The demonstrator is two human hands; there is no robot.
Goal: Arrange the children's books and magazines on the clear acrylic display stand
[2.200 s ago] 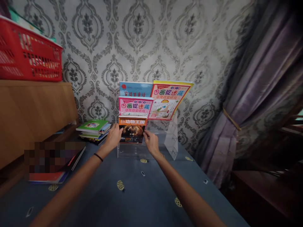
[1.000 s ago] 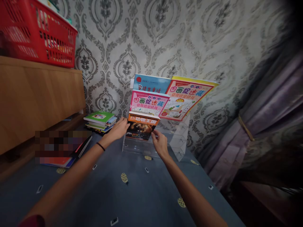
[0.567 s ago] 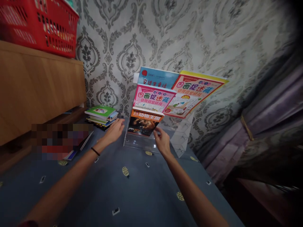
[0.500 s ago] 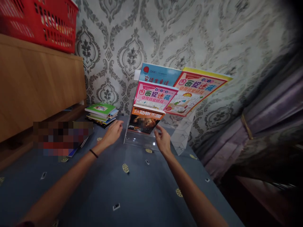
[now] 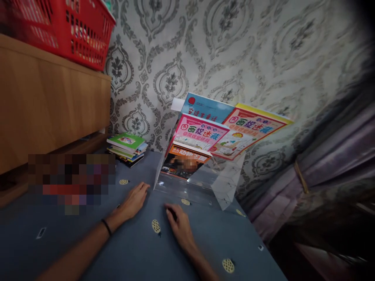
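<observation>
A clear acrylic book rack (image 5: pixel 187 190) stands on the patterned blue cloth, holding several picture books. On its lowest tier sits an orange and black book (image 5: pixel 172 168), below a pink book (image 5: pixel 202 130). Behind them lean a blue book (image 5: pixel 209 108) and a red and yellow-edged book (image 5: pixel 249 130). My left hand (image 5: pixel 135 201) is empty, fingers stretched out close to the rack's lower left corner; I cannot tell if it touches. In front of the rack, my right hand (image 5: pixel 179 222) holds nothing, its fingers loosely bent with the thumb apart.
A stack of books (image 5: pixel 126 146) topped by a green one lies left of the rack. A blurred-out patch covers items at far left. A wooden cabinet (image 5: pixel 52 105) carries a red basket (image 5: pixel 88 43). Patterned wall stands behind; a tied curtain (image 5: pixel 281 195) hangs at right.
My right hand has left the orange book's lower right edge and come back toward me and left. My left hand has lowered toward the rack's base. The view has shifted slightly.
</observation>
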